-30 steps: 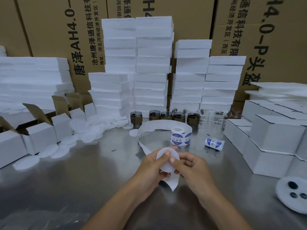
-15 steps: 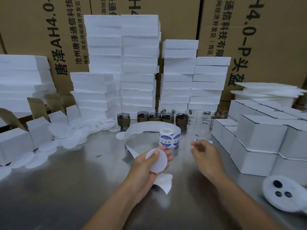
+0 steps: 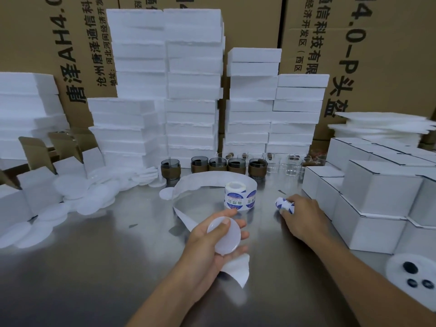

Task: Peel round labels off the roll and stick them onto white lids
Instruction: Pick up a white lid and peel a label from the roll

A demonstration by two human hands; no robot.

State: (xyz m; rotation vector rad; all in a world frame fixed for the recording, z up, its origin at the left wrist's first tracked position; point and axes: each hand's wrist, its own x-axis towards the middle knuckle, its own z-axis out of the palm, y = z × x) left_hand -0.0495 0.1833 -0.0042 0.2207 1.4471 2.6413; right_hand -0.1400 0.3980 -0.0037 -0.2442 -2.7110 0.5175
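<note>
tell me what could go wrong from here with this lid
The left hand grips the white lid with its thumb across the face, so a label could land off-centre or crease. The loose backing strip trails under that hand; a tug might topple the upright label roll.

Sideways on the left carton (image 3: pixel 77 43): "唐泽AH4", "沧州唐泽通信", "河北河间". The right carton (image 3: pixel 389 55) reads "4.0-P头盔", "科技有限", "(西区)". Blue print on the label roll (image 3: pixel 238 197) is too small to read.

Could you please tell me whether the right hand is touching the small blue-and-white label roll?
Touching. The head view shows the right hand gripping the small label roll, with its fingers curled round the roll's near end.
</note>
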